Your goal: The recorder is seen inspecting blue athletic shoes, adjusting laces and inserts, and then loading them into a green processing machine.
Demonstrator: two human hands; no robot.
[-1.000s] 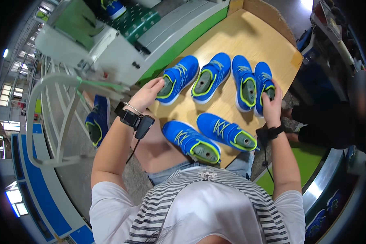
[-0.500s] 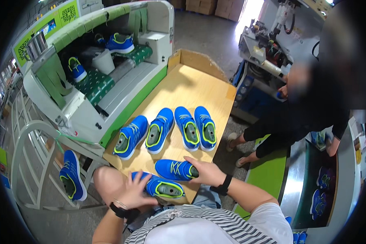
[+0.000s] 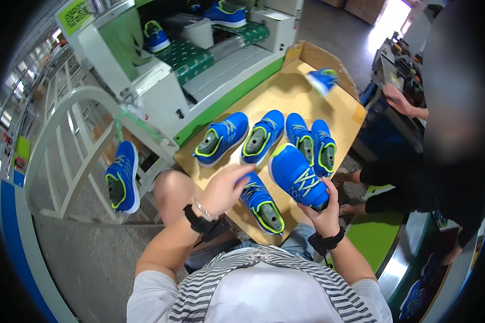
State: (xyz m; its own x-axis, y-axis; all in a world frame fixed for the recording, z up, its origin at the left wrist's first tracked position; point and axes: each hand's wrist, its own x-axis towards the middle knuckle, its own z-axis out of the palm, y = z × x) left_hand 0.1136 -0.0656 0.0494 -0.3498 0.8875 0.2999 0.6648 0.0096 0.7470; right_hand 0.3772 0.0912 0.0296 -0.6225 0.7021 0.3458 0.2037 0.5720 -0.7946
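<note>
1. Right hand (image 3: 322, 211) grips a blue shoe (image 3: 298, 176) at the heel end, fingers wrapped under it; shoe is lifted off the wooden table (image 3: 285, 94), toe pointing up-left, over the table's near edge.
2. Left hand (image 3: 227, 188) is open, fingers loosely spread, palm down, holding nothing. It hovers just left of the lifted shoe and over the toe of a second shoe (image 3: 262, 203); whether it touches that shoe I can't tell.
3. The second shoe lies flat on the table's near edge, opening up, lime lining showing.
4. Row of four shoes (image 3: 263, 137) sits mid-table, just beyond the lifted shoe, side by side, heels toward the person. The rightmost pair is nearly touching the lifted shoe's toe.
5. One more blue shoe (image 3: 323, 79) is at the table's far end, blurred.
6. Table left edge butts against a white-and-green machine (image 3: 161, 86); shoes sit on its green patterned conveyor (image 3: 188, 54).
7. Table right edge: another person (image 3: 447, 161) stands close, an arm at a workbench beyond.
8. Open room: bare wood at the table's far half.
9. Left of the table, a white tube rack (image 3: 64, 140) carries one shoe (image 3: 122, 183) hanging toe-up.
10. Shoes: blue mesh uppers, lime trim, light side stripes. Table: smooth, pale plywood.
</note>
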